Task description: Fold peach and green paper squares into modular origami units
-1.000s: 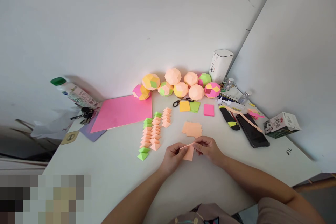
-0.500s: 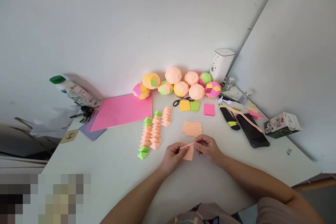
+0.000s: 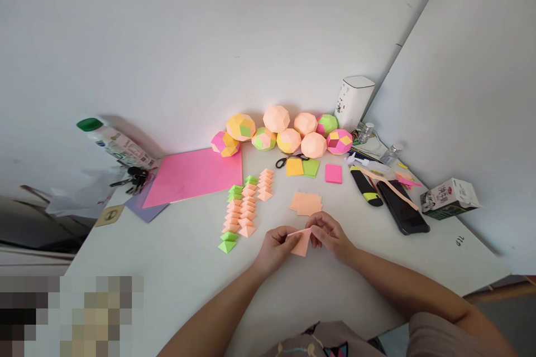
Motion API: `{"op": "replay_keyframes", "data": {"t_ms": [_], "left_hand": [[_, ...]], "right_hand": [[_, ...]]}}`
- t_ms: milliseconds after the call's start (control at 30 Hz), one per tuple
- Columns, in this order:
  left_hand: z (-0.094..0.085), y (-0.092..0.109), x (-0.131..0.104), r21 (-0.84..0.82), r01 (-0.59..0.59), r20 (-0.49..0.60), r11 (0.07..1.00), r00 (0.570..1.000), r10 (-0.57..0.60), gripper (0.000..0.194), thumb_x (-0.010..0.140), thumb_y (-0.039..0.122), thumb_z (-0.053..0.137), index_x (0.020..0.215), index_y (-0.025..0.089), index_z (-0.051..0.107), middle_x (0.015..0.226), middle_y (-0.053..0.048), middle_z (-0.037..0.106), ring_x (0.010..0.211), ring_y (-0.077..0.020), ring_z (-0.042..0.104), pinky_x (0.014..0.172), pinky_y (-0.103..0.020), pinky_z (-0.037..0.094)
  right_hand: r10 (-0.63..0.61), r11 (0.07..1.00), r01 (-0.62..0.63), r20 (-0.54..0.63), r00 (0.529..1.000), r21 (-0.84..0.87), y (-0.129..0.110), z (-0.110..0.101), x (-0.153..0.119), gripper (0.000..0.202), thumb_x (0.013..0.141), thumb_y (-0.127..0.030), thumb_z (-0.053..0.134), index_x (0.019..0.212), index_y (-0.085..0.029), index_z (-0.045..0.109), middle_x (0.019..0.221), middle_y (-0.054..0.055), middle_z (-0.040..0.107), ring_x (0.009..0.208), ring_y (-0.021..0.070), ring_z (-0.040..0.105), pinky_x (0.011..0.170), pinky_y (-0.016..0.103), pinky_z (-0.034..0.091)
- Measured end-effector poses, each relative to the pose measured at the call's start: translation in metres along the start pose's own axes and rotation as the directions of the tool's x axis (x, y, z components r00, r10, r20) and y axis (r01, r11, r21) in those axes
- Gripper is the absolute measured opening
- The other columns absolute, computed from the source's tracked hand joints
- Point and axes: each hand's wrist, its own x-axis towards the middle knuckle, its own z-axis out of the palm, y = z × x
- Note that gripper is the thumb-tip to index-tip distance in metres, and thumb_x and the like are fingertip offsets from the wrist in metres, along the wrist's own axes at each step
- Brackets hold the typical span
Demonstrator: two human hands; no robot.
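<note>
Between my hands is a small peach paper sheet (image 3: 300,246), tilted, with its upper edge facing away from me. My left hand (image 3: 275,249) pinches its left side, thumb on top. With thumb and fingertips, my right hand (image 3: 332,237) grips its upper right corner. Just beyond lies a loose stack of peach paper squares (image 3: 309,204). To the left, rows of folded peach paper pieces (image 3: 248,216) overlap one another, with a few green folded pieces (image 3: 228,246) among them.
Faceted paper balls (image 3: 276,119) line the wall. Scissors (image 3: 281,162) lie by yellow squares (image 3: 294,167), green squares (image 3: 311,168) and pink squares (image 3: 334,173). A phone (image 3: 404,209), box cutter (image 3: 367,187) and milk carton (image 3: 449,199) stand right; a pink sheet (image 3: 196,178) and bottle (image 3: 121,144), left.
The peach sheet has tilted slightly in my fingers, and my right hand has shifted a little. My left hand keeps its pinch. The whole view has moved marginally.
</note>
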Motion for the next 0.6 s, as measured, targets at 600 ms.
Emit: {"op": "replay_keyframes", "data": {"t_ms": [600], "left_hand": [[0.0007,-0.0011,0.0012,-0.013,-0.063,-0.006,0.998,0.998,0.063,0.025,0.075,0.037,0.064,0.066,0.014,0.064,0.06,0.001,0.055,0.059,-0.0101,0.048,0.058,-0.022,0.039]], "right_hand": [[0.034,0.984,-0.026,0.045,0.998,-0.176,0.0012,0.0004,0.0,0.019,0.081,-0.034,0.062,0.081,-0.016,0.065,0.062,0.0,0.058,0.051,0.0107,0.055,0.05,0.024,0.044]]}}
